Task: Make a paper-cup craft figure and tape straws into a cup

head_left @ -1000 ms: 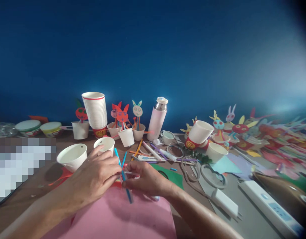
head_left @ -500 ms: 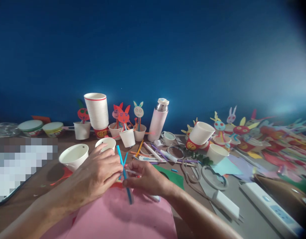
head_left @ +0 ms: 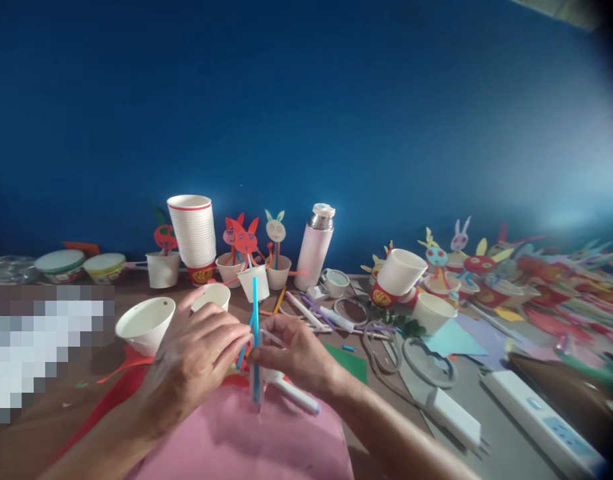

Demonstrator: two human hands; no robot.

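A blue drinking straw [head_left: 256,300] stands nearly upright between my hands, with a pale, see-through strip along its lower part. My right hand [head_left: 296,353] pinches it between thumb and fingers. From the other side, the bent fingertips of my left hand [head_left: 196,347] press against it. A second blue piece [head_left: 242,353] slants just behind, partly covered by my left fingers. Below my hands lies a sheet of pink paper [head_left: 256,447], and a white marker [head_left: 296,395] rests across it. Red paper [head_left: 104,407] shows beside my left forearm.
White paper cups [head_left: 145,323] stand left, with a tall cup stack [head_left: 191,230] behind. A pink thermos [head_left: 315,250] leans in view at the wall. Rabbit-faced paper figures [head_left: 275,228] sit in cups. Cables, a white charger [head_left: 454,417] and a power strip [head_left: 541,413] lie right.
The blue straw has turned from a slant to nearly upright. My hands have shifted slightly, still holding it, and more of the white marker shows.
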